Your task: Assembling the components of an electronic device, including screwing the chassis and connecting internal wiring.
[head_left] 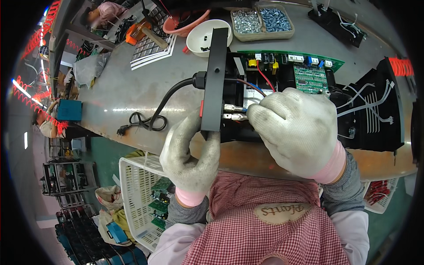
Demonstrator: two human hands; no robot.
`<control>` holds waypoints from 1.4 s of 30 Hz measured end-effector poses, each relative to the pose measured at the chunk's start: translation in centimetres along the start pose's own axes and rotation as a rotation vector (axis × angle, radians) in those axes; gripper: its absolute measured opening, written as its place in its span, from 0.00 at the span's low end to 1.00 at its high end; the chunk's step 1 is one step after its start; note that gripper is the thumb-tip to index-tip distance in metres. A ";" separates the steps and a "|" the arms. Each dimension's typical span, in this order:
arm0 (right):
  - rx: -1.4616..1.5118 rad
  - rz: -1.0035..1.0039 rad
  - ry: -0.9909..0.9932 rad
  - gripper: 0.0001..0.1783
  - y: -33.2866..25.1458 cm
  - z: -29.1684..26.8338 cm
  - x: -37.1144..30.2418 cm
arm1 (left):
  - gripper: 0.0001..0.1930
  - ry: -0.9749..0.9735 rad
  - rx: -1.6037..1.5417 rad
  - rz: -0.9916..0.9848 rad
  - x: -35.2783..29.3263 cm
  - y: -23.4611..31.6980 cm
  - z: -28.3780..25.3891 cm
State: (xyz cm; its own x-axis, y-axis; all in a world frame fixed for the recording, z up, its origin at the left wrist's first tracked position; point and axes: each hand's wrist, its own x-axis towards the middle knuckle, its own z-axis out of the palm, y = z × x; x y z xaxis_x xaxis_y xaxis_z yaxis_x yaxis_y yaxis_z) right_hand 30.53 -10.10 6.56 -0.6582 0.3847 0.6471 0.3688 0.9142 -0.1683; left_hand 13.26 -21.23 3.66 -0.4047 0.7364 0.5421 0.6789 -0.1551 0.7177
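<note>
My left hand (pixel 187 154), in a white knit glove, grips the lower end of a narrow black metal panel (pixel 215 84). Its fingers are beside a red part (pixel 202 108) on the panel's left face. Two metal spade terminals (pixel 235 116) stick out on the panel's right side. My right hand (pixel 300 130), gloved alike, is closed at their wire ends; its fingertips are partly hidden. Behind it lies a green circuit board (pixel 311 79) in a black housing (pixel 377 117), with red, blue and brown wires. A black power cord (pixel 173 93) passes through the panel by a cable gland (pixel 199 80).
Behind the panel stand a white bowl (pixel 194 40) with small black pieces, a pink basin (pixel 187 30), and a divided tray (pixel 264 36) of screws. The cord's plug (pixel 123 130) lies on the metal table. Below its edge is a white crate (pixel 132 194) holding circuit boards.
</note>
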 end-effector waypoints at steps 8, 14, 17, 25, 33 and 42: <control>0.022 -0.006 -0.039 0.13 0.1 0.0 0.2 | 0.24 0.007 0.025 0.099 0.1 -0.7 0.2; -0.081 -0.087 -0.038 0.16 -0.7 0.3 0.3 | 0.24 0.021 -0.012 0.130 0.4 -0.9 0.4; -0.087 -0.115 -0.036 0.18 -1.1 0.6 0.1 | 0.23 0.020 -0.018 0.131 0.7 -0.8 0.4; -0.014 -0.110 0.193 0.14 -0.7 3.0 -0.6 | 0.23 0.000 0.056 0.226 0.3 -1.0 0.7; -0.008 0.082 0.048 0.14 -1.9 -1.1 -2.2 | 0.31 -0.011 -0.303 -0.009 -1.0 -3.2 1.1; 0.562 0.746 0.879 0.21 8.8 -11.4 -13.4 | 0.22 -0.110 0.187 0.155 -0.3 -7.0 2.8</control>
State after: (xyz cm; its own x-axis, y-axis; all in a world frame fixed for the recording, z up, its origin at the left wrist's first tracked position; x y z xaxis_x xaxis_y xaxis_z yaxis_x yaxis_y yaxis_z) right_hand 50.07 -8.63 4.84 0.3191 0.8075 0.4961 -0.0086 0.5258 -0.8505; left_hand 10.32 -18.48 -2.77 -0.2248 0.7821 0.5812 0.8330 -0.1553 0.5311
